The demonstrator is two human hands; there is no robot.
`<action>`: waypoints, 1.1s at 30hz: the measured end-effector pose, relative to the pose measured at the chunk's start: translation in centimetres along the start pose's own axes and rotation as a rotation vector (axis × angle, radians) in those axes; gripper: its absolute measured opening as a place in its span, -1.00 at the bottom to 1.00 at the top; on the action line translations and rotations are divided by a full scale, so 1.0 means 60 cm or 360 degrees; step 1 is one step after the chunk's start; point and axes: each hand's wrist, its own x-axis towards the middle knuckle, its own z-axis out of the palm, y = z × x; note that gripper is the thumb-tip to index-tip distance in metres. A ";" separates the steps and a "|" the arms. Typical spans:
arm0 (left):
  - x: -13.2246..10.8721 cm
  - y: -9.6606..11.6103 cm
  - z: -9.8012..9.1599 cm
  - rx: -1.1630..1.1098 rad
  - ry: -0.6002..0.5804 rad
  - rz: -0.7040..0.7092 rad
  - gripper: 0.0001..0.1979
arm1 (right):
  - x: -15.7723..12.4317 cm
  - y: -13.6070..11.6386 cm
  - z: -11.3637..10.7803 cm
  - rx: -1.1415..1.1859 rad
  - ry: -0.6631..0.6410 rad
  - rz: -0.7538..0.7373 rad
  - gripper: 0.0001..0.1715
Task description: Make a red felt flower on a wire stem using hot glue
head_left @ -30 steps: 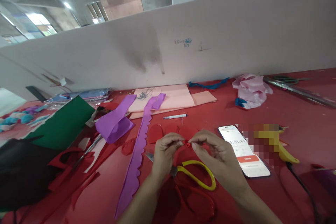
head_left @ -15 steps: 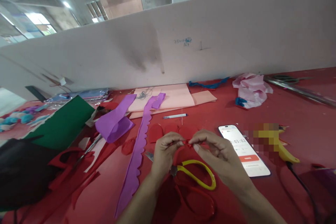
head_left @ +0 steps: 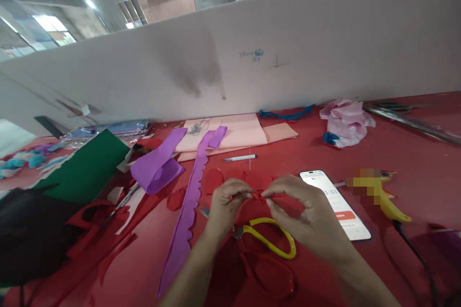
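Both my hands meet over the red table, pinching a small rolled piece of red felt point(head_left: 260, 196) between their fingertips. My left hand point(head_left: 225, 204) grips its left end with fingers curled. My right hand point(head_left: 306, 216) pinches the right end, its thumb and forefinger pressed together. Directly below them lie yellow-handled scissors point(head_left: 268, 240) on red felt scraps. Red petal-shaped cutouts point(head_left: 213, 180) lie just beyond my fingers.
A phone point(head_left: 336, 204) showing a timer lies right of my hands, beside a yellow glue gun point(head_left: 385, 201). A scalloped purple strip point(head_left: 187, 220), green felt point(head_left: 86, 168), peach sheets point(head_left: 237, 136), a pen point(head_left: 240, 158) and pink plastic point(head_left: 345, 122) are scattered around. A white partition point(head_left: 252, 57) backs the table.
My right hand has turned and shifted slightly right, now covering more of the phone, while both hands keep pinching the red felt. The view has tipped a little.
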 end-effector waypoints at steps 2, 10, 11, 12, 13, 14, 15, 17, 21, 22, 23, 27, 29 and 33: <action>0.001 0.000 -0.002 0.0004 -0.0014 0.0024 -0.91 | 0.001 -0.001 -0.002 0.0014 -0.0028 0.0046 -0.84; 0.000 0.003 -0.007 -0.0022 -0.0073 0.0044 -0.94 | 0.007 0.005 0.007 0.0712 -0.0148 0.0555 -0.90; 0.000 0.004 -0.007 -0.0034 -0.0071 0.0042 -0.94 | 0.008 0.006 0.010 0.0791 -0.0147 0.0599 -0.91; -0.001 0.004 -0.007 -0.0045 -0.0067 0.0039 -0.94 | 0.008 0.006 0.012 0.0858 -0.0141 0.0640 -0.92; -0.001 0.003 -0.007 -0.0058 -0.0067 0.0036 -0.94 | 0.008 0.006 0.015 0.0917 -0.0132 0.0674 -0.93; -0.001 0.003 -0.006 -0.0070 -0.0067 0.0031 -0.94 | 0.008 0.006 0.017 0.0969 -0.0120 0.0706 -0.93; -0.002 0.002 -0.006 -0.0081 -0.0072 0.0021 -0.94 | 0.008 0.006 0.019 0.1013 -0.0112 0.0733 -0.93; -0.002 0.002 -0.006 -0.0104 -0.0079 -0.0001 -0.94 | 0.007 0.007 0.023 0.1072 -0.0094 0.0763 -0.93; -0.002 0.001 -0.005 -0.0145 -0.0063 -0.0053 -0.94 | 0.007 0.012 0.028 0.1092 -0.0019 0.0739 -0.90; -0.002 0.000 -0.005 -0.0145 -0.0050 -0.0060 -0.95 | 0.008 0.013 0.027 0.1070 0.0013 0.0715 -0.89; -0.002 -0.002 -0.005 -0.0139 -0.0039 -0.0066 -0.95 | 0.008 0.014 0.025 0.1023 0.0039 0.0687 -0.87; -0.002 -0.012 -0.008 -0.0061 0.0098 -0.0030 -0.96 | 0.003 0.016 0.013 0.0408 -0.0214 0.0493 -0.87; 0.000 -0.018 -0.013 -0.0002 0.0232 0.0015 -0.95 | -0.005 0.017 0.013 -0.0091 -0.0509 0.0410 -0.95; 0.005 -0.026 -0.026 0.0007 0.0461 0.0047 -0.93 | -0.030 0.022 0.038 -0.0680 -0.0790 0.0345 -0.77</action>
